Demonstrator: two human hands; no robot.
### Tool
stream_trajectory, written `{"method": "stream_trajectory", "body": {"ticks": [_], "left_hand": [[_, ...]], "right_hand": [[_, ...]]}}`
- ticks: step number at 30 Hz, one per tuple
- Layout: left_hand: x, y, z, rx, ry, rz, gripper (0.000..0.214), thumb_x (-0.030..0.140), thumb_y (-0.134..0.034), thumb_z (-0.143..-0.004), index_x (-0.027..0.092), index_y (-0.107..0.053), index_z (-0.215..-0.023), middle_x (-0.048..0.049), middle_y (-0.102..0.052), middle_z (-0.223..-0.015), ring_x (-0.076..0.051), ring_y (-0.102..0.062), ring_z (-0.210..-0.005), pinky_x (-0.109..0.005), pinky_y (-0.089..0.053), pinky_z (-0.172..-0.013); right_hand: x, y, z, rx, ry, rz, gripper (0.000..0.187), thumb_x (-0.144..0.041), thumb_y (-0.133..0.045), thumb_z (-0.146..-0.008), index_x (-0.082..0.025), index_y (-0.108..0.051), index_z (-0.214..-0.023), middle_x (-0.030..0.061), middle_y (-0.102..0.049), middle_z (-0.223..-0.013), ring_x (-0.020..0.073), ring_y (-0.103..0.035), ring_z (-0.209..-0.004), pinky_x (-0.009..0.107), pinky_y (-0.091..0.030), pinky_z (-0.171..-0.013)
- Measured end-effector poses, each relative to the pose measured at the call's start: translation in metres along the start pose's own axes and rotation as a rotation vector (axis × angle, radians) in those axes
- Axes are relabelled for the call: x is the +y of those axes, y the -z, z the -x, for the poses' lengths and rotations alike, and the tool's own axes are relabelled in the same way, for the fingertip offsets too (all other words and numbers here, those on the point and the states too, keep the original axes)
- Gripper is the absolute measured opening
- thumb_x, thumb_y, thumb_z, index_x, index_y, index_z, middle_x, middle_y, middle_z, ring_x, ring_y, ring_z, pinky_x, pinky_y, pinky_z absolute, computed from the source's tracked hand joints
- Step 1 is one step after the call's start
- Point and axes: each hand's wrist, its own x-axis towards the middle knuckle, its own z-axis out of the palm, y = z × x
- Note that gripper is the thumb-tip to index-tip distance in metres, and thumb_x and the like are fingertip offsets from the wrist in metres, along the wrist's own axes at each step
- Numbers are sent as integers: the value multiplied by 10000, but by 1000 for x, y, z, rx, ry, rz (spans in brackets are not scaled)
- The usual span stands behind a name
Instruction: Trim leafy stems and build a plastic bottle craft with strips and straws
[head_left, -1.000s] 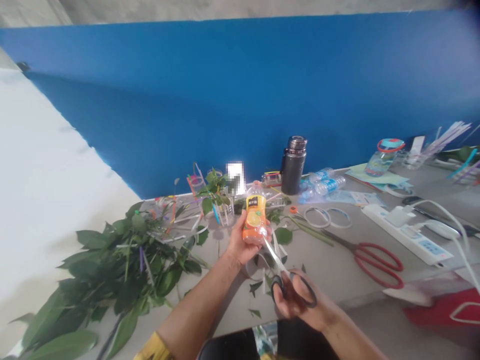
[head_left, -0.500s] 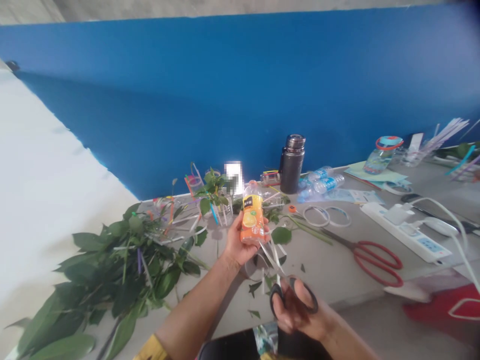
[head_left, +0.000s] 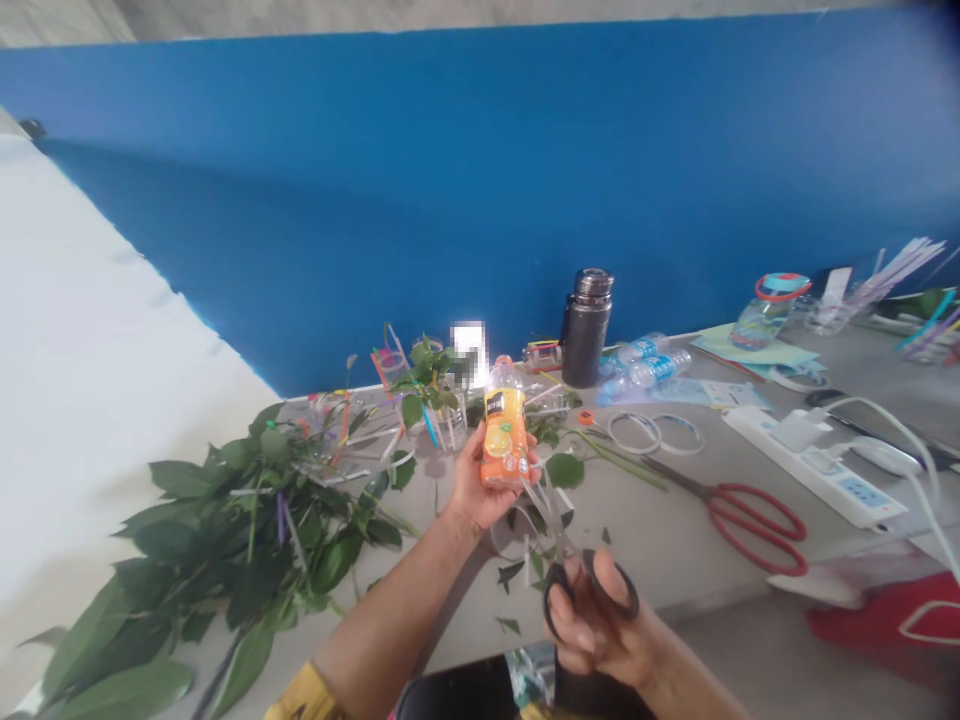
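Observation:
My left hand (head_left: 480, 490) is wrapped round a plastic juice bottle (head_left: 504, 425) with an orange-and-yellow label, held upright above the table. Fingers of my right hand (head_left: 600, 625) sit in the black handles of a pair of scissors (head_left: 559, 530). The blades are parted and point up at the lower right of the bottle, close to its base; I cannot tell whether they touch it. Cut leaf scraps (head_left: 511, 575) and a clear round ring (head_left: 514, 530) lie on the table below.
A heap of leafy branches (head_left: 247, 540) covers the left side. Behind the bottle stand cups with straws and leaves (head_left: 427, 385) and a dark thermos (head_left: 586, 330). To the right are tape rolls (head_left: 634, 433), red-handled shears (head_left: 757, 515), water bottles (head_left: 660, 367) and a power strip (head_left: 814, 465).
The scissor handles have spread a little wider, and my right hand has shifted slightly to the right. The bottle stays in my left hand in nearly the same place.

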Motion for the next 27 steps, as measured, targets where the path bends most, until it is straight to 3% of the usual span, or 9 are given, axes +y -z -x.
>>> {"method": "stream_trajectory", "body": {"ticks": [5,14,18,22,27], "left_hand": [[0,-3,1,-6,-18,9,475,479,-581,-937,88,-674,-1190,-118,-725,-915,-212,-681,-717,-330,-556,-613],[-1,-3,2,-9,0,30,485,473,-553,-956,62,-670,-1186,-136,-723,-909,-218,-685,-712,-322,-551,-614],[-3,-1,1,13,14,57,479,471,-560,-952,60,-669,-1174,-140,-722,-913,-223,-693,-723,-328,-558,-629],[-7,-1,0,15,18,104,475,467,-602,-922,55,-674,-1148,-136,-714,-887,-216,-685,-715,-307,-542,-617],[-13,-7,5,-17,30,133,447,465,-638,-891,74,-681,-1104,-127,-705,-870,-192,-653,-703,-272,-499,-589]], "right_hand": [[-1,-6,-1,-62,3,-42,659,-773,-624,-853,-122,-722,-825,-59,-442,-528,66,-288,-441,204,-286,-448],[1,-4,-4,-58,17,-36,657,-769,-631,-851,-120,-728,-830,-57,-454,-534,59,-283,-446,195,-292,-446],[7,-2,-3,97,54,39,617,-764,-728,-770,-150,-709,-822,-34,-543,-589,51,-318,-461,194,-278,-459],[18,0,-6,322,112,281,650,-779,-786,-684,-149,-692,-815,3,-612,-632,59,-371,-466,204,-250,-452],[24,-7,-17,355,114,459,654,-780,-767,-705,-148,-609,-642,-50,-477,-468,49,-299,-393,205,-186,-404]]}}
